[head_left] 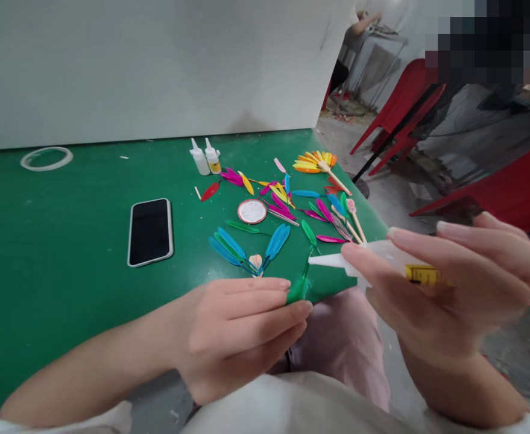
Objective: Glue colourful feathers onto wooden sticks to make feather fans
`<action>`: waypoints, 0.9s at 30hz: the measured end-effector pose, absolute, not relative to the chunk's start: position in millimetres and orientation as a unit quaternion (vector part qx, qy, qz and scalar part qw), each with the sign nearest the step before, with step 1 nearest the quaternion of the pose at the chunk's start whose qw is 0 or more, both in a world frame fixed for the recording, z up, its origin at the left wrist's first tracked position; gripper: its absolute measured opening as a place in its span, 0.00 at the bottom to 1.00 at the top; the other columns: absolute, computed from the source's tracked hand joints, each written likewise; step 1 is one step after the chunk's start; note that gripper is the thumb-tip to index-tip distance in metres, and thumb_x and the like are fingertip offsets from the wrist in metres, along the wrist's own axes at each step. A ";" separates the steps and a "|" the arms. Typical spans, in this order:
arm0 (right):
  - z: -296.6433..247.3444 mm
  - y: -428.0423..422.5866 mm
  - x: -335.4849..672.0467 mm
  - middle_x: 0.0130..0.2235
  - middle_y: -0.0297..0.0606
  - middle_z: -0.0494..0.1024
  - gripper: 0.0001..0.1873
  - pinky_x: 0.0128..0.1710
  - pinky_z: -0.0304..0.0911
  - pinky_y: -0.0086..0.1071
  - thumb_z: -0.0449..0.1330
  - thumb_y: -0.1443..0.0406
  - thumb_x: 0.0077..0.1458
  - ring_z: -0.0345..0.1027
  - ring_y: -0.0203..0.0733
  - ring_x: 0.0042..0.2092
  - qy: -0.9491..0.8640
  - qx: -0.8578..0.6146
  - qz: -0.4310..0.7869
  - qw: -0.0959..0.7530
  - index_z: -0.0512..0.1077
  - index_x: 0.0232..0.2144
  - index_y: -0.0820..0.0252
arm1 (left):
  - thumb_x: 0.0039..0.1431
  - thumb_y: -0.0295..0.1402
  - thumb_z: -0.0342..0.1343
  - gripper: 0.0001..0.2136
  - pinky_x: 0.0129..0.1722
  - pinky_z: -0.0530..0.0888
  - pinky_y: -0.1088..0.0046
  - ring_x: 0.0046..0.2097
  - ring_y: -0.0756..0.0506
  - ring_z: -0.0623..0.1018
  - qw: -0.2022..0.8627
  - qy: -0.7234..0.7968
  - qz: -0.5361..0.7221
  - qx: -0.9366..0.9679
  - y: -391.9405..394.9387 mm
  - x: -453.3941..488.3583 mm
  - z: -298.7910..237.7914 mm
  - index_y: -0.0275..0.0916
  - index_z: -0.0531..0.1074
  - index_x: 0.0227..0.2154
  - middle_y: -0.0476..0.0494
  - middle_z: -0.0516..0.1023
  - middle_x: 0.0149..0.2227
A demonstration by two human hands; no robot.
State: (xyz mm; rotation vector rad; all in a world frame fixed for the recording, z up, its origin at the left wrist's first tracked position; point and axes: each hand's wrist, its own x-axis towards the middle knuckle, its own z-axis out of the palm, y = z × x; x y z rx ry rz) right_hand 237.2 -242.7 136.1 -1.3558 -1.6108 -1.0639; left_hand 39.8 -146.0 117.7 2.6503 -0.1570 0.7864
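Between the fingertips of my left hand (246, 328) a green feather (298, 290) is pinched, its quill pointing up and away. My right hand (459, 283) is closed round a white glue bottle (382, 259) with a yellow label. The bottle lies nearly level, and its narrow nozzle (327, 260) reaches the feather's quill; whether glue is coming out I cannot tell. Just beyond my left hand lies a wooden stick with a rounded head (256, 263), with blue feathers (277, 241) fanned out on both sides of it.
Loose coloured feathers (283, 205) are scattered over the green table (88, 241). Among them are a round white disc (252, 211) and a yellow feather fan (314, 161). Two small bottles (205, 160), a phone (150, 232) and a tape ring (46, 158) stand or lie farther off. Red chairs (395, 108) are at right.
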 end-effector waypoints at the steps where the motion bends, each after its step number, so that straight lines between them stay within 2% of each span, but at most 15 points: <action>1: 138.0 -242.0 237.0 0.33 0.32 0.68 0.07 0.41 0.60 0.40 0.65 0.66 0.46 0.61 0.40 0.36 -0.634 -0.529 -0.423 0.373 0.73 0.31 0.49 | 0.57 0.27 0.53 0.08 0.58 0.64 0.84 0.42 0.53 0.77 0.176 -0.060 0.279 0.942 -146.3 39.7 118.6 0.32 0.76 0.36 0.47 0.80 0.38; 6: 144.4 -235.6 240.7 0.39 0.30 0.68 0.10 0.45 0.61 0.39 0.67 0.65 0.43 0.60 0.38 0.39 -0.632 -0.534 -0.443 0.347 0.71 0.31 0.49 | 0.63 0.26 0.42 0.15 0.59 0.59 0.86 0.41 0.56 0.77 0.110 -0.086 0.295 0.945 -145.2 40.0 122.7 0.37 0.76 0.36 0.52 0.80 0.38; 8: 145.0 -234.0 241.9 0.39 0.29 0.68 0.11 0.46 0.60 0.39 0.67 0.65 0.43 0.61 0.38 0.40 -0.631 -0.527 -0.453 0.345 0.71 0.31 0.48 | 0.62 0.26 0.43 0.14 0.59 0.60 0.85 0.41 0.56 0.77 0.107 -0.079 0.293 0.947 -144.1 40.5 121.9 0.37 0.76 0.36 0.52 0.80 0.38; 12: 145.3 -236.5 239.4 0.37 0.29 0.69 0.09 0.46 0.60 0.39 0.66 0.66 0.45 0.62 0.37 0.39 -0.642 -0.536 -0.429 0.341 0.71 0.30 0.50 | 0.57 0.27 0.53 0.07 0.59 0.63 0.81 0.43 0.53 0.77 0.103 -0.117 0.310 0.938 -141.8 40.4 117.7 0.35 0.76 0.36 0.50 0.79 0.41; 14: 145.2 -239.8 237.8 0.36 0.29 0.70 0.09 0.46 0.60 0.39 0.66 0.67 0.44 0.63 0.37 0.37 -0.654 -0.529 -0.421 0.340 0.71 0.30 0.51 | 0.55 0.27 0.56 0.07 0.59 0.63 0.79 0.43 0.52 0.77 0.098 -0.115 0.315 0.937 -141.8 40.1 116.9 0.36 0.75 0.36 0.50 0.79 0.41; 17: 144.9 -245.0 238.3 0.33 0.30 0.71 0.10 0.47 0.60 0.40 0.66 0.66 0.45 0.63 0.38 0.37 -0.680 -0.502 -0.421 0.328 0.72 0.32 0.51 | 0.55 0.25 0.55 0.07 0.59 0.63 0.80 0.41 0.53 0.78 0.107 -0.104 0.317 0.937 -142.9 40.5 118.2 0.37 0.76 0.36 0.50 0.80 0.37; 20: 144.9 -247.9 241.8 0.32 0.30 0.71 0.10 0.47 0.61 0.41 0.65 0.64 0.46 0.62 0.38 0.37 -0.696 -0.488 -0.423 0.314 0.72 0.34 0.49 | 0.54 0.24 0.55 0.07 0.58 0.64 0.82 0.39 0.53 0.78 0.144 -0.099 0.320 0.931 -144.1 41.4 120.2 0.34 0.76 0.36 0.47 0.80 0.36; 23: 143.3 -246.9 245.0 0.32 0.31 0.71 0.10 0.45 0.62 0.41 0.66 0.64 0.44 0.61 0.39 0.36 -0.669 -0.499 -0.436 0.336 0.72 0.33 0.51 | 0.56 0.25 0.54 0.08 0.56 0.67 0.83 0.39 0.51 0.78 0.181 -0.064 0.281 0.940 -144.9 41.2 120.9 0.31 0.75 0.37 0.44 0.80 0.37; 27: 136.1 -243.1 247.8 0.34 0.33 0.70 0.10 0.47 0.60 0.42 0.67 0.63 0.43 0.61 0.41 0.39 -0.662 -0.508 -0.437 0.336 0.74 0.32 0.51 | 0.58 0.28 0.51 0.10 0.51 0.72 0.80 0.40 0.49 0.78 0.177 -0.044 0.236 0.954 -144.9 39.1 118.3 0.36 0.76 0.37 0.45 0.79 0.39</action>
